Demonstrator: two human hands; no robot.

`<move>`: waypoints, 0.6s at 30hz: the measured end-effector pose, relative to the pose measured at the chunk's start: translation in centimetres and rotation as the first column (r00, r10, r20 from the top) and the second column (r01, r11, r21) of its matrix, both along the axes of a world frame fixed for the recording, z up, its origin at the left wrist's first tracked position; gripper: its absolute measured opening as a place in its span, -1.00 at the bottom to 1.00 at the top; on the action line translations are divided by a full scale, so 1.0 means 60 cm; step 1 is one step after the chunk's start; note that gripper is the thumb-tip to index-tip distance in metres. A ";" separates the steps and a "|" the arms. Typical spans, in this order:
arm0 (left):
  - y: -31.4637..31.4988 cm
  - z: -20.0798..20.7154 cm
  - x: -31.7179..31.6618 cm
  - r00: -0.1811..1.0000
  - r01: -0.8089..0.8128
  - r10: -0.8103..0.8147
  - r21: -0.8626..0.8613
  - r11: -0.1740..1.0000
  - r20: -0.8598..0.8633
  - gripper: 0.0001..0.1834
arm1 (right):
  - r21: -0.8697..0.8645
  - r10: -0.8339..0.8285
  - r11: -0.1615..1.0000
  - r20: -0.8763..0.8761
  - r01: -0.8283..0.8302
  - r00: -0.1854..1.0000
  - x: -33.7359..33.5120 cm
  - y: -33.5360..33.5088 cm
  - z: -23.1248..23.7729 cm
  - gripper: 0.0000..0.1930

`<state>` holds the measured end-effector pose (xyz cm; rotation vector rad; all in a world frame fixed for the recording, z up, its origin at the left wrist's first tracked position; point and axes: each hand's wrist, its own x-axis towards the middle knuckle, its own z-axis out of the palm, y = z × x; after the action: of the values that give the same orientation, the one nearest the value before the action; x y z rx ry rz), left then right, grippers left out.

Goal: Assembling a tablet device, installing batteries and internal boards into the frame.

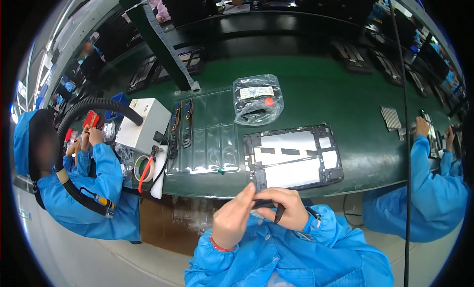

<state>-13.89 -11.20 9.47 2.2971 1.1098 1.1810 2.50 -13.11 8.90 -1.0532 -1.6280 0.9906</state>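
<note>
Both my hands are raised close together before the table's near edge. My left hand [231, 217] is closed, thumb and fingers pinched near the right hand's fingertips. Whatever lies in that pinch is too small to make out. Curled fingers of my right hand [290, 206] hold a slim black tool [279, 214], its dark end pointing down; its exact kind is unclear. Just beyond my hands lies an opened tablet [291, 173] with silver battery panels and a black frame, flat on the green table.
A clear bag [257, 109] of dark parts lies behind the tablet. To the left are a clear sheet with compartments [210, 148], thin flex strips [187, 121], a white box [143, 124] with a black hose, and a tape roll [143, 168]. Co-workers sit on both sides.
</note>
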 end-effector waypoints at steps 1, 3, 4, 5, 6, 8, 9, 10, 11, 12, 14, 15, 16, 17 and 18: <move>-0.001 0.003 0.005 0.999 0.031 -0.030 0.019 0.999 -0.029 -0.59 | 0.139 -0.051 0.988 -0.069 0.060 0.996 -0.008 0.006 -0.014 -0.76; 0.001 0.001 0.005 0.996 0.066 -0.064 0.027 0.997 -0.062 -0.53 | 0.138 -0.066 0.988 -0.075 0.076 0.995 -0.009 0.009 -0.012 -0.79; 0.003 0.002 0.005 0.996 0.065 -0.063 0.027 0.998 -0.063 -0.53 | 0.137 -0.083 0.986 -0.078 0.093 0.994 -0.009 0.010 -0.010 -0.82; 0.004 0.000 0.007 0.995 0.081 -0.078 0.037 0.996 -0.068 -0.52 | 0.163 -0.104 0.980 -0.079 0.115 0.991 -0.008 0.011 -0.008 -0.84; 0.006 0.000 0.009 0.993 0.098 -0.095 0.047 0.994 -0.072 -0.52 | 0.159 -0.108 0.980 -0.079 0.120 0.991 -0.007 0.012 -0.009 -0.84; 0.008 0.005 0.013 0.993 0.100 -0.097 0.055 0.993 -0.061 -0.54 | 0.220 -0.114 0.966 -0.099 0.133 0.989 -0.006 0.011 -0.010 -0.82; 0.006 0.007 0.015 0.994 0.097 -0.094 0.068 0.993 -0.049 -0.56 | 0.216 -0.115 0.967 -0.101 0.134 0.988 -0.007 0.009 -0.010 -0.82; 0.001 0.001 0.018 0.994 0.098 -0.095 0.065 0.993 -0.051 -0.56 | 0.252 -0.161 0.950 -0.105 0.183 0.981 -0.010 0.006 -0.010 -0.81; -0.006 -0.012 0.026 0.984 0.016 -0.020 0.023 1.000 0.176 -0.62 | 0.287 -0.207 0.930 -0.110 0.230 0.972 -0.012 0.004 -0.010 -0.80; -0.012 -0.021 0.034 0.919 -0.057 0.066 -0.035 0.998 0.389 -0.68 | 0.285 -0.207 0.930 -0.111 0.230 0.972 -0.016 0.003 -0.011 -0.80; -0.014 -0.027 0.041 0.853 -0.135 0.132 -0.031 0.990 0.505 -0.73 | 0.400 -0.315 0.850 -0.136 0.343 0.939 -0.025 0.004 -0.017 -0.77; -0.008 -0.026 0.040 0.891 -0.146 0.107 0.056 0.988 0.442 -0.75 | 0.396 -0.315 0.852 -0.134 0.342 0.939 -0.027 0.006 -0.018 -0.77; -0.003 -0.025 0.040 0.924 -0.152 0.089 0.143 0.978 0.373 -0.76 | 0.457 -0.350 0.811 -0.118 0.364 0.929 -0.028 0.009 -0.018 -0.77; -0.004 -0.025 0.040 0.924 -0.158 0.101 0.127 0.979 0.369 -0.76 | 0.509 -0.382 0.773 -0.102 0.378 0.918 -0.030 0.008 -0.021 -0.76; -0.004 -0.022 0.040 0.932 -0.169 0.117 0.125 0.978 0.342 -0.77 | 0.494 -0.376 0.785 -0.099 0.374 0.921 -0.030 0.010 -0.023 -0.76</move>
<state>-11.46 -11.44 8.12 2.0397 1.1038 1.6914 0.68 -12.53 7.50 -0.9542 -1.4831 0.2628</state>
